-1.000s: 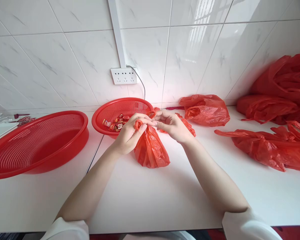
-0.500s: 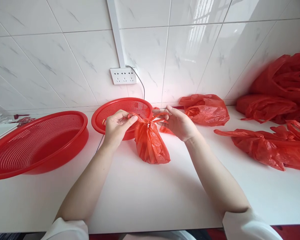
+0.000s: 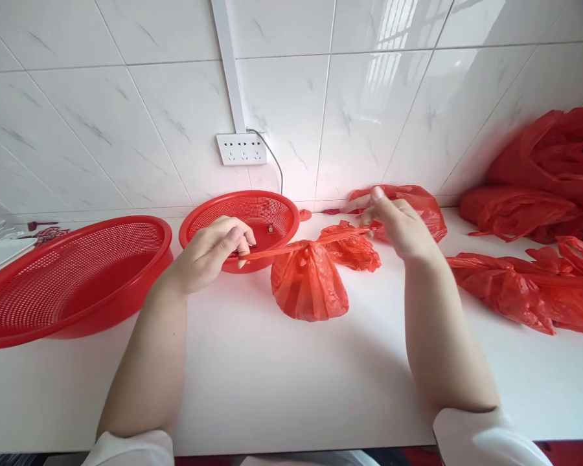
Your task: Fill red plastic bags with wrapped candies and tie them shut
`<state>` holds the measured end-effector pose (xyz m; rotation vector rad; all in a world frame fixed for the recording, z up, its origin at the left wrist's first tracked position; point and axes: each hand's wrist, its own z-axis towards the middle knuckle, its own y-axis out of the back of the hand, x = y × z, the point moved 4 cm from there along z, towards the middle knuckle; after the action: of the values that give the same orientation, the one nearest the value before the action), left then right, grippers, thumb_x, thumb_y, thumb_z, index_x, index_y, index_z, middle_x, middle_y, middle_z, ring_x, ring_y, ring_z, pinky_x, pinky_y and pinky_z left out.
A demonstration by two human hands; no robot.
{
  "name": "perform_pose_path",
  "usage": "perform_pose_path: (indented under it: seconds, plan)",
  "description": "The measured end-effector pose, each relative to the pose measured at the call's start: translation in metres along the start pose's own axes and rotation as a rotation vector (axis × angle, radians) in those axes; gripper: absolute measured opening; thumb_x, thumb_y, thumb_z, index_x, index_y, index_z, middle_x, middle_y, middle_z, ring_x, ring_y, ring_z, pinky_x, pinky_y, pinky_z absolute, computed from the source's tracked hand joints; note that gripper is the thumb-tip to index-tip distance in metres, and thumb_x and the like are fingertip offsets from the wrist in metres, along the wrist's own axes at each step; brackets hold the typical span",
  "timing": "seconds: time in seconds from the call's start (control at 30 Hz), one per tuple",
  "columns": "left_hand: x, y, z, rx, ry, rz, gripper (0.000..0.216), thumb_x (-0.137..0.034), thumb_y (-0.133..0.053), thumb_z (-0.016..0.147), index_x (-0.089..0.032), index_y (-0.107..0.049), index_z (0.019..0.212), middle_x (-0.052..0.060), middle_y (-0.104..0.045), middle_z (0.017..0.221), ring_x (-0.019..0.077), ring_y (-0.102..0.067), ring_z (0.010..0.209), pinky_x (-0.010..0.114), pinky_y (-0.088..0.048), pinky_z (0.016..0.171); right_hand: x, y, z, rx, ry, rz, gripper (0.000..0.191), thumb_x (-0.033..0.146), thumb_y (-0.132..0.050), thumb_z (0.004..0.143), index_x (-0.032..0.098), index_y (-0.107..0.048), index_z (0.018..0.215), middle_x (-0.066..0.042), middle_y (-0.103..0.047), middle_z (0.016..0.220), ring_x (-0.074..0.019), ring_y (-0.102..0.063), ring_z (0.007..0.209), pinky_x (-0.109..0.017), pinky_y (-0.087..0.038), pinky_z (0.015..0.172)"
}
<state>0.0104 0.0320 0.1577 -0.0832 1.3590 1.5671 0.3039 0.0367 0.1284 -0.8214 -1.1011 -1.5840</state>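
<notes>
A filled red plastic bag (image 3: 311,288) rests on the white table, its neck gathered and its two handles stretched out sideways. My left hand (image 3: 216,249) is closed on one handle, in front of the smaller red basket (image 3: 291,223). The other handle is gripped by my right hand (image 3: 391,217), its fingers partly hiding it. Just behind the filled bag lies another red plastic bag (image 3: 354,249), crumpled. What the filled bag contains is hidden by the plastic.
A larger red basket (image 3: 162,243) stands at the left. More red bags lie at the right: one by the wall (image 3: 425,207), a loose one (image 3: 525,294) and a stacked pile (image 3: 548,155). A socket strip (image 3: 243,150) with a cable is on the tiled wall.
My hands have moved apart, pulling the bag's handles taut to both sides. The filled bag has shifted slightly right, and the crumpled bag behind it shows more.
</notes>
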Motion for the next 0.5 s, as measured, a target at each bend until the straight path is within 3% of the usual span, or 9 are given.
perform_pose_path:
  seconds: [0.2, 0.3, 0.4, 0.5]
  plan:
    - [0.005, 0.021, -0.01, 0.112, 0.005, 0.089, 0.042, -0.049, -0.035, 0.096, -0.021, -0.065, 0.105, 0.003, -0.063, 0.075, 0.0208, -0.06, 0.094, 0.033, -0.045, 0.089, -0.01, 0.058, -0.007, -0.237, 0.028, -0.221, 0.06, 0.066, -0.034, 0.09, 0.02, -0.058, 0.06, -0.008, -0.061, 0.071, -0.0206, -0.058, 0.076, -0.036, -0.041, 0.078]
    - [0.01, 0.028, -0.014, 0.154, 0.031, 0.089, 0.046, -0.049, -0.03, 0.097, -0.024, -0.067, 0.106, 0.003, -0.065, 0.08, 0.0211, -0.061, 0.099, 0.032, -0.044, 0.092, -0.012, 0.07, -0.011, -0.283, 0.004, -0.278, 0.057, 0.064, -0.034, 0.091, 0.022, -0.058, 0.061, -0.007, -0.058, 0.067, -0.021, -0.058, 0.071, -0.037, -0.041, 0.071]
    - [0.015, 0.025, -0.014, 0.209, 0.089, 0.097, 0.048, -0.05, -0.03, 0.097, -0.023, -0.07, 0.093, 0.004, -0.066, 0.082, 0.0225, -0.059, 0.106, 0.032, -0.042, 0.096, -0.01, 0.068, -0.012, -0.332, 0.048, -0.283, 0.057, 0.064, -0.035, 0.091, 0.022, -0.051, 0.056, -0.007, -0.058, 0.069, -0.0216, -0.057, 0.071, -0.036, -0.042, 0.065]
    - [0.021, 0.017, -0.01, 0.251, 0.181, 0.116, 0.045, -0.052, -0.037, 0.094, -0.022, -0.069, 0.087, 0.003, -0.064, 0.076, 0.0209, -0.062, 0.091, 0.032, -0.047, 0.089, -0.01, 0.063, -0.01, -0.384, 0.081, -0.291, 0.057, 0.064, -0.036, 0.091, 0.022, -0.044, 0.053, -0.008, -0.06, 0.071, -0.0204, -0.057, 0.07, -0.035, -0.041, 0.06]
